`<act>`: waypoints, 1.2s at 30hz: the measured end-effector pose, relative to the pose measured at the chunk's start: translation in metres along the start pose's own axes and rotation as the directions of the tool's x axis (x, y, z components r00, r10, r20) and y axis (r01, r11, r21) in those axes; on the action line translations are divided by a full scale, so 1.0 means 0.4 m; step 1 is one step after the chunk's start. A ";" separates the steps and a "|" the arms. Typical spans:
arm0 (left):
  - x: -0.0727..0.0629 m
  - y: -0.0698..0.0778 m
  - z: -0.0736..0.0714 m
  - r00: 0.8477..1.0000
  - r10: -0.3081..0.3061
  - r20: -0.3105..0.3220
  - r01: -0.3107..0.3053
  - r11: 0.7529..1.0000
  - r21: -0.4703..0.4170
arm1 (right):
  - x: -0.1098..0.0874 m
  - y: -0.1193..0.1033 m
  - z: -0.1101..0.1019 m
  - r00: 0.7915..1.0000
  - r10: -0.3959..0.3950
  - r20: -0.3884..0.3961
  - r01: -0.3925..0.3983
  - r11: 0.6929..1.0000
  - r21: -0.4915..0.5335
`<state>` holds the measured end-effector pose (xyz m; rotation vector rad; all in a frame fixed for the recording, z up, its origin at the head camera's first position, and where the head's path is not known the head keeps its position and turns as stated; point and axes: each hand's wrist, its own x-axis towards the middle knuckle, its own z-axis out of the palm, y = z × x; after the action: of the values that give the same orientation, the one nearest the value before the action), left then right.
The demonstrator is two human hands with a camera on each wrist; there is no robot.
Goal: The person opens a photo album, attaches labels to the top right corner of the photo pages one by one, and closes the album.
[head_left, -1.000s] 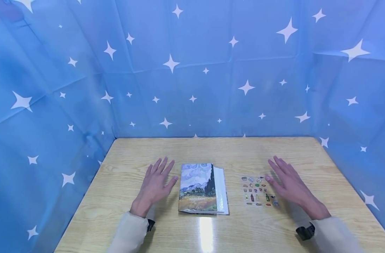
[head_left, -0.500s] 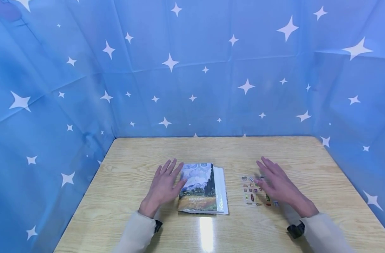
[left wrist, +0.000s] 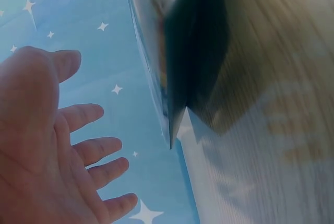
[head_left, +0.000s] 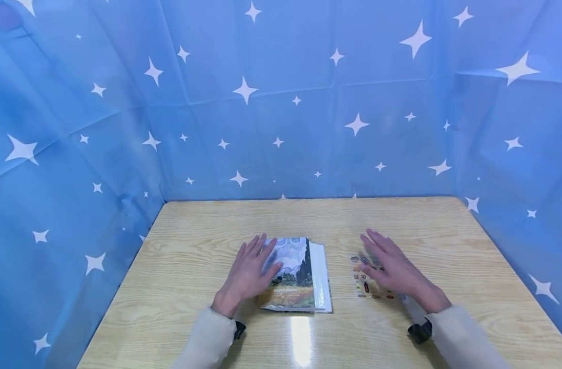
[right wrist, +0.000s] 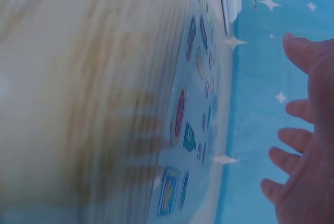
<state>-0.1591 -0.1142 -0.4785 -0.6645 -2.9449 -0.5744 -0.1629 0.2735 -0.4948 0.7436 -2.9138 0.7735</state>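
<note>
A photo album (head_left: 292, 282) with a painted landscape cover lies on the table, its white page edges facing right. My left hand (head_left: 249, 274) hovers over the album's left edge, fingers straight and spread, holding nothing. In the left wrist view that hand (left wrist: 62, 135) is apart from the album (left wrist: 156, 41). To the right lies a clear sticker sheet (head_left: 361, 287) printed with small food and bottle pictures. Above it my right hand (head_left: 396, 269) is held with fingers extended, covering part of the sheet. The right wrist view shows the sticker sheet (right wrist: 180, 125) flat on the wood below the hand (right wrist: 308, 135).
The wooden table (head_left: 179, 241) has a bright light reflection near its front. A blue curtain (head_left: 281, 113) with white stars hangs behind the table and along both sides. A dark band (head_left: 420, 332) sits at the right wrist, below the pale sleeve.
Both hands have moved inward: the left one to the right over the album's edge, the right one to the left over the sticker sheet. Album and sheet lie where they were.
</note>
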 end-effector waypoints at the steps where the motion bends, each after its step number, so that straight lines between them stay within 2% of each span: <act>1: 0.001 0.002 0.002 1.000 0.002 0.004 -0.002 1.000 -0.004 | 0.002 -0.003 0.002 1.000 0.003 0.006 -0.003 1.000 0.001; 13: 0.006 0.041 0.022 0.998 -0.011 0.054 0.014 0.999 -0.043 | 0.029 -0.035 0.044 0.998 -0.012 0.063 0.013 1.000 -0.025; 20: 0.012 0.067 0.031 0.996 -0.008 0.083 0.012 0.999 -0.052 | 0.046 -0.067 0.072 0.996 -0.056 0.073 0.057 0.998 -0.016; 26: 0.020 0.084 0.042 0.994 -0.013 0.104 0.015 1.000 -0.019 | 0.060 -0.087 0.082 0.993 -0.084 0.080 0.086 0.996 -0.024; 36: 0.035 0.120 0.055 0.988 -0.029 0.152 0.022 0.999 0.046 | 0.086 -0.122 0.094 0.979 -0.142 0.146 0.145 0.989 -0.012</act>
<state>-0.1508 -0.0601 -0.4805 -0.6965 -3.1017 -0.4790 -0.1678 0.2033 -0.5000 1.0371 -2.9459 0.6988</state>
